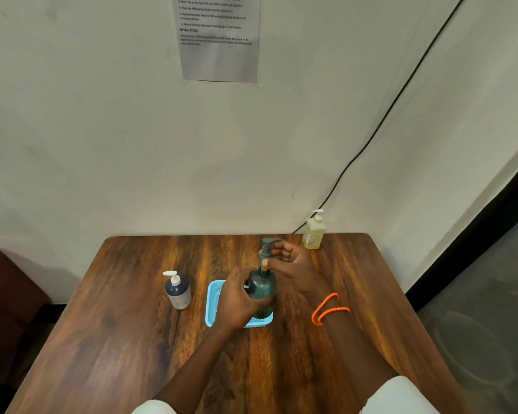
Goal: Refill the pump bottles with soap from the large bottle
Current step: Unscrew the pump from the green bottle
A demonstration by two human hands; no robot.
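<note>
Two hands work over the table: the left hand wraps the green bottle, which stands upright in the blue tray, while the right hand pinches its pump at the collar. A dark bottle stands left, a yellowish one well behind. If the left hand slackens while the pump is twisted, I judge the bottle could tip and spill soap.

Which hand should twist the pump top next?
The right hand: its fingers already pinch the pump head, while the left hand steadies the green bottle standing in the blue tray.
</note>
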